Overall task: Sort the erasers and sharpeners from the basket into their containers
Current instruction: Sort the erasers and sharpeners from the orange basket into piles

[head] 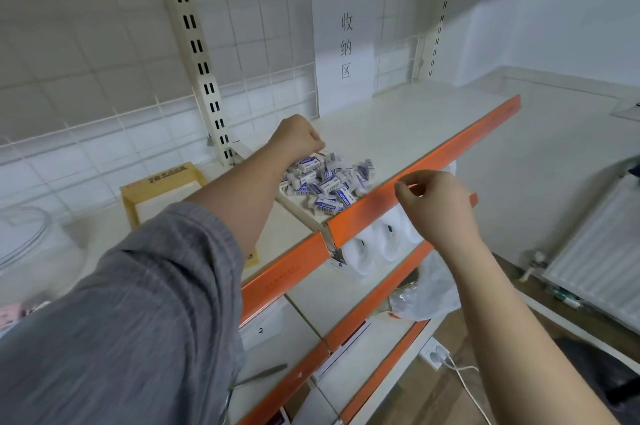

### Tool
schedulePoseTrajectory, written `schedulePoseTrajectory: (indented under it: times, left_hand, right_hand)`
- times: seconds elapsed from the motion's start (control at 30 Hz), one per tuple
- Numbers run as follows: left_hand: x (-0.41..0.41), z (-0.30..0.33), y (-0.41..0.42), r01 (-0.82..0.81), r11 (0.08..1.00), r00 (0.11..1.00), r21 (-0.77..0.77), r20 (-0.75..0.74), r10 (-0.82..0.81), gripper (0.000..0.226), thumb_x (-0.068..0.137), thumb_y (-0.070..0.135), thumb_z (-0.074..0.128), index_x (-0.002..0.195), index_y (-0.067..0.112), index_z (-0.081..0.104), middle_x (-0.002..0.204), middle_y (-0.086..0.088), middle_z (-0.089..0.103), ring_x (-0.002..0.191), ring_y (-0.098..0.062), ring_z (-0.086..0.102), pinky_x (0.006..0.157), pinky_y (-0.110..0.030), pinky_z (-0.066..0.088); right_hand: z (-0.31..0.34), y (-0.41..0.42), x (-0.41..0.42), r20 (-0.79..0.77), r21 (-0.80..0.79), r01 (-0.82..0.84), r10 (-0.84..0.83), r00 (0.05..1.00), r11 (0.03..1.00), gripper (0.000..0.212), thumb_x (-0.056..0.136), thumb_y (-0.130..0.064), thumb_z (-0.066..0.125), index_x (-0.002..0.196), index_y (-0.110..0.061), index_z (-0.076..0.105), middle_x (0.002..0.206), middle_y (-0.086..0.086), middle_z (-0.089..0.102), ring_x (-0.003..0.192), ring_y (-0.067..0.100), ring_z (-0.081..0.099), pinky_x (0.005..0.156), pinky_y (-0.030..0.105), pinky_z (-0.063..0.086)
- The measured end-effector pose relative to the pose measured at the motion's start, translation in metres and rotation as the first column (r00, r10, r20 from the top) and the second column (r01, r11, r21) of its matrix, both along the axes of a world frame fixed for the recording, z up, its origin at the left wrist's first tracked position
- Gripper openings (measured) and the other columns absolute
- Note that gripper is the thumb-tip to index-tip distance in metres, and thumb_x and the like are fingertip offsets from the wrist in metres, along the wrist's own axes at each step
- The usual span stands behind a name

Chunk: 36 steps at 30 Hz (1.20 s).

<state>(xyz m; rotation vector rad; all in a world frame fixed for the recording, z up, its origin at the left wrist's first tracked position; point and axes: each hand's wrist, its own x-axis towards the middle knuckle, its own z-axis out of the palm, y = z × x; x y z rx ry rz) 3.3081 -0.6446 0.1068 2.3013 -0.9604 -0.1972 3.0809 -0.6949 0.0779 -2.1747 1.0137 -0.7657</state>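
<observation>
A grey knit sleeve (138,303) covers the left upper arm; both forearms bare.

Head view: forward-down, close over orange-edged shelf (433,161).

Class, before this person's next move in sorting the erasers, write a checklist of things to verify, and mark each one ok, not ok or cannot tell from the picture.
1. Erasers within reach, heaped on the top shelf: ok.
2. Left hand is at the heap: ok.
3. Left hand actually grips an eraser: cannot tell, fingertips hidden.
4. Right hand is free to help: ok, it holds nothing, near the orange shelf edge.
5. Eraser container in sight: not ok.
6. Sharpeners in sight: not ok.
</observation>
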Motion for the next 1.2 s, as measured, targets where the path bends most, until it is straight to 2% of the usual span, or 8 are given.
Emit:
schedulePoseTrajectory:
  times: [0.3, 0.43, 0.6, 0.73, 0.83, 0.93, 1.1, 1.2]
  left_hand:
    - [-0.003, 0.0, 0.021, -0.028, 0.995, 0.999, -0.099, 0.029, 0.031, 0.019, 0.09, 0.012, 0.056, 0.099, 0.007, 0.072, 0.114, -0.004, 0.068, 0.089, -0.016, 0.063, 0.081, -0.029, 0.051]
    - [-0.018, 0.006, 0.046, -0.063, 0.99, 0.996, -0.128, 0.049, 0.07, 0.021, 0.09, 0.013, 0.055, 0.099, 0.009, 0.073, 0.108, 0.0, 0.07, 0.074, -0.014, 0.062, 0.071, -0.027, 0.05]
    - [-0.043, 0.017, 0.103, -0.135, 0.969, 0.99, -0.206, 0.014, 0.141, 0.02, 0.09, 0.018, 0.056, 0.097, 0.014, 0.075, 0.089, 0.008, 0.069, 0.083, -0.018, 0.065, 0.067, -0.023, 0.05]
    - [-0.061, 0.026, 0.179, -0.172, 0.957, 0.983, -0.235, 0.021, 0.181, 0.019, 0.093, 0.023, 0.056, 0.101, 0.02, 0.074, 0.087, 0.004, 0.07, 0.063, -0.009, 0.057, 0.05, -0.012, 0.04]
    - [-0.068, 0.031, 0.261, -0.223, 0.934, 0.969, -0.281, 0.044, 0.245, 0.018, 0.093, 0.025, 0.058, 0.103, 0.023, 0.073, 0.099, 0.01, 0.07, 0.076, -0.001, 0.062, 0.067, -0.011, 0.048]
    - [-0.07, 0.031, 0.352, -0.326, 0.9, 0.919, -0.29, 0.127, 0.373, 0.018, 0.092, 0.025, 0.058, 0.103, 0.023, 0.073, 0.089, 0.025, 0.061, 0.075, 0.016, 0.053, 0.063, 0.003, 0.037]
    - [-0.067, 0.029, 0.504, -0.441, 0.868, 0.829, -0.227, 0.268, 0.491, 0.017, 0.091, 0.02, 0.058, 0.094, 0.021, 0.074, 0.081, 0.008, 0.068, 0.069, -0.007, 0.06, 0.064, -0.013, 0.039]
    - [-0.06, 0.023, 0.579, -0.466, 0.868, 0.814, -0.169, 0.302, 0.496, 0.017, 0.09, 0.021, 0.058, 0.094, 0.025, 0.074, 0.082, 0.011, 0.067, 0.07, -0.005, 0.057, 0.063, -0.015, 0.038]
  right_hand:
    - [0.007, 0.007, 0.005, -0.013, 0.013, -0.077, 0.078, 0.997, 0.997, 0.015, 0.09, -0.021, 0.053, 0.088, -0.019, 0.068, 0.076, 0.002, 0.066, 0.052, 0.012, 0.051, 0.054, 0.023, 0.041]
    - [0.008, 0.017, 0.011, 0.022, 0.015, -0.133, 0.133, 0.991, 0.991, 0.014, 0.089, -0.022, 0.055, 0.082, -0.019, 0.067, 0.061, -0.005, 0.06, 0.049, 0.011, 0.048, 0.052, 0.025, 0.039]
    - [0.014, 0.051, 0.024, 0.064, -0.004, -0.211, 0.211, 0.975, 0.977, 0.012, 0.089, -0.023, 0.056, 0.083, -0.022, 0.066, 0.074, -0.005, 0.065, 0.051, 0.009, 0.048, 0.049, 0.022, 0.037]
    - [0.02, 0.099, 0.037, 0.13, -0.076, -0.268, 0.276, 0.952, 0.96, 0.015, 0.089, -0.023, 0.057, 0.091, -0.019, 0.071, 0.074, -0.005, 0.066, 0.067, 0.013, 0.059, 0.057, 0.021, 0.04]
    - [0.027, 0.151, 0.046, 0.279, -0.191, -0.302, 0.346, 0.896, 0.934, 0.013, 0.089, -0.019, 0.058, 0.086, -0.02, 0.07, 0.061, -0.013, 0.06, 0.057, 0.007, 0.054, 0.055, 0.008, 0.036]
    - [0.032, 0.216, 0.057, 0.395, -0.264, -0.382, 0.461, 0.795, 0.886, 0.012, 0.089, -0.018, 0.059, 0.083, -0.025, 0.066, 0.061, -0.005, 0.063, 0.056, 0.008, 0.054, 0.054, 0.01, 0.037]
    - [0.018, 0.342, 0.093, 0.47, -0.308, -0.45, 0.545, 0.694, 0.838, 0.012, 0.09, -0.024, 0.057, 0.087, -0.023, 0.068, 0.063, 0.002, 0.064, 0.058, 0.016, 0.055, 0.056, 0.02, 0.04]
    - [0.005, 0.415, 0.111, 0.497, -0.262, -0.468, 0.534, 0.684, 0.844, 0.011, 0.089, -0.022, 0.057, 0.083, -0.027, 0.065, 0.062, 0.002, 0.064, 0.058, 0.015, 0.056, 0.057, 0.017, 0.04]
